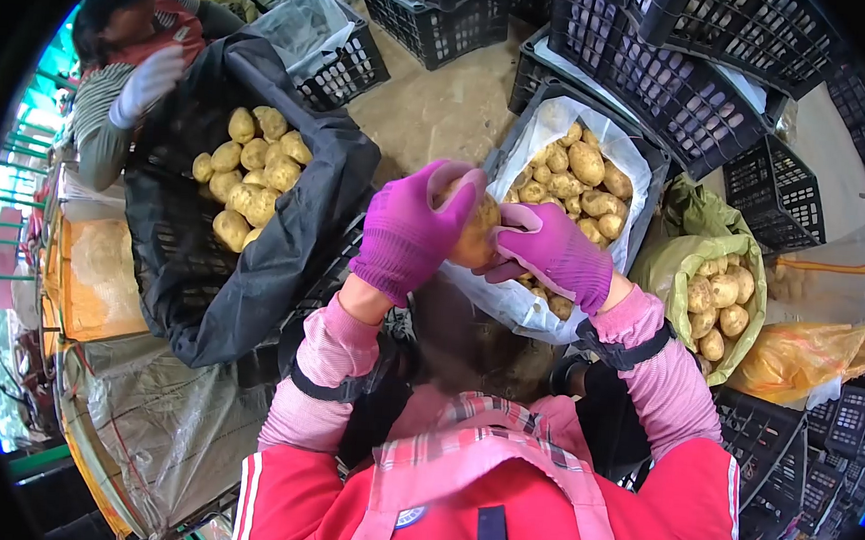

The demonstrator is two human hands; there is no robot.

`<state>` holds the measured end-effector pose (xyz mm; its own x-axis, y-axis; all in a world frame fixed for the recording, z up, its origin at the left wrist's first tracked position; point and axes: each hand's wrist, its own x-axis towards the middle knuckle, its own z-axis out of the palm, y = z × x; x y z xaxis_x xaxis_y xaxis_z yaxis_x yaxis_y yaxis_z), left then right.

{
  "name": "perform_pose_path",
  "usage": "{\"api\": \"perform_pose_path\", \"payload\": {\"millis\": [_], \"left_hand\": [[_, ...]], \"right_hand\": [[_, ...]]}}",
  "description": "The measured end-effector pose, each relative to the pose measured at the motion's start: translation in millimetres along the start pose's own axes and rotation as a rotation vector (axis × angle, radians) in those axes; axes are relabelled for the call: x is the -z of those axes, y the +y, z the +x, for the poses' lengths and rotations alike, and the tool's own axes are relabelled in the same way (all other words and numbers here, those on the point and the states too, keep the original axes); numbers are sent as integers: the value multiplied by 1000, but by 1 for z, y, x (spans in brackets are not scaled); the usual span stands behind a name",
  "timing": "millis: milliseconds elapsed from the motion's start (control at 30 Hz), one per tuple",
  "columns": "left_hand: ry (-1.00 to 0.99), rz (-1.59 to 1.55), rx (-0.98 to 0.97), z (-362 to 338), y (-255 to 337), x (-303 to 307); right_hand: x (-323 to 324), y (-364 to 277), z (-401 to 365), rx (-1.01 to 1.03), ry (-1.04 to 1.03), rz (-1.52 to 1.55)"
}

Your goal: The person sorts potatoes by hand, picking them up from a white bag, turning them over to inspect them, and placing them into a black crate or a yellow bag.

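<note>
Both my hands wear purple gloves and meet around one large brown potato [477, 235], held up in front of me. My left hand [418, 224] wraps it from the left, thumb and fingers curled over it. From the right, my right hand [552, 250] presses its fingers against the same potato. Just behind and below my hands is a crate lined with white plastic [638, 149], with many smaller potatoes [569, 179] in it. To the left, large pale potatoes [259, 173] lie in a crate lined with black cloth [345, 154].
A green sack [668, 271] of potatoes stands at the right, beside an orange plastic bag [803, 356]. Black crates [647, 69] are stacked at the back right. Another crate with a clear liner [341, 68] stands at the back left. A person with a white glove [150, 85] is at the upper left.
</note>
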<state>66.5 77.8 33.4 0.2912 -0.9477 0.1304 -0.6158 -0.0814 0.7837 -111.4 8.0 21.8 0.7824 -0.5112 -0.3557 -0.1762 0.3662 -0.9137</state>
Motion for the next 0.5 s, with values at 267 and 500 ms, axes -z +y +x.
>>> {"api": "perform_pose_path", "payload": {"millis": [267, 500], "left_hand": [[-36, -136, 51, 2, -8, 1], [-124, -368, -42, 9, -18, 14]], "right_hand": [[-2, 6, 4, 2, 79, -94], [10, 5, -7, 54, -169, 225]]}}
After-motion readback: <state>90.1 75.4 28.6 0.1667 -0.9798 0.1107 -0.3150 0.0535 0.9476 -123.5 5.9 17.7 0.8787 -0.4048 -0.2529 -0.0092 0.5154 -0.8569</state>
